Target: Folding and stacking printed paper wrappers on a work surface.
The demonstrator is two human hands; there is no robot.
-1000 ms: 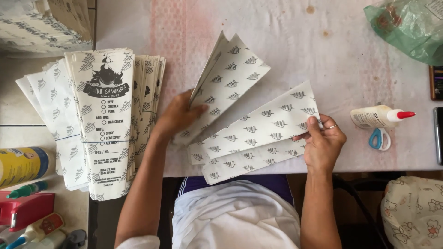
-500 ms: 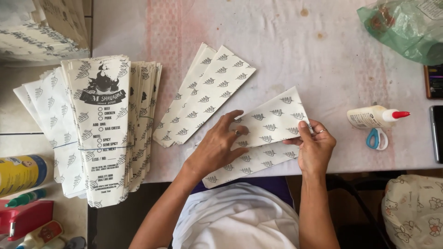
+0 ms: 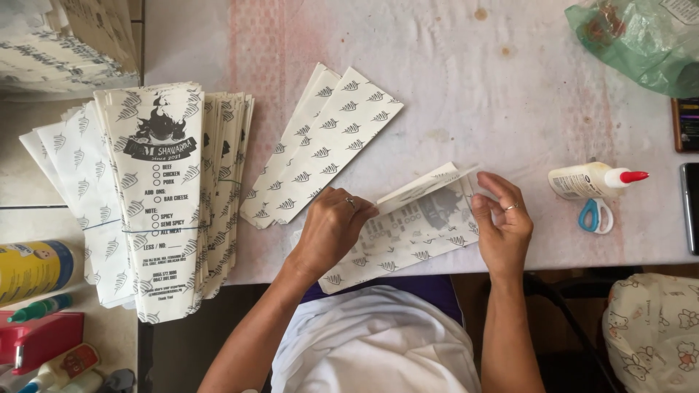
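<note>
1. Paper is the working material: a white printed paper sheet with a leaf pattern (image 3: 408, 233) lies on the white desk (image 3: 451, 87) at its near edge, directly in front of the person, with its upper flap lifted.
2. Left hand (image 3: 331, 229) lies palm-down on the left part of the sheet, fingers (image 3: 357, 207) extended and loosely together, pressing rather than gripping; fingertips meet the flap's fold line.
3. Right hand (image 3: 502, 225) stands at the sheet's right edge, fingers slightly curled and mostly apart; whether they pinch the flap edge cannot be told.
4. Recommended technique, as a judgement: keep the left palm flat to anchor the sheet, align the flap edge with the printed border, then crease outward from the fold.
5. Nearby items: a fanned pile of similar leaf-printed sheets (image 3: 320, 145) beyond the left hand; a white glue bottle with a red cap (image 3: 593, 180) and blue-handled scissors (image 3: 595, 215), both right of the right hand and apart from it.
</note>
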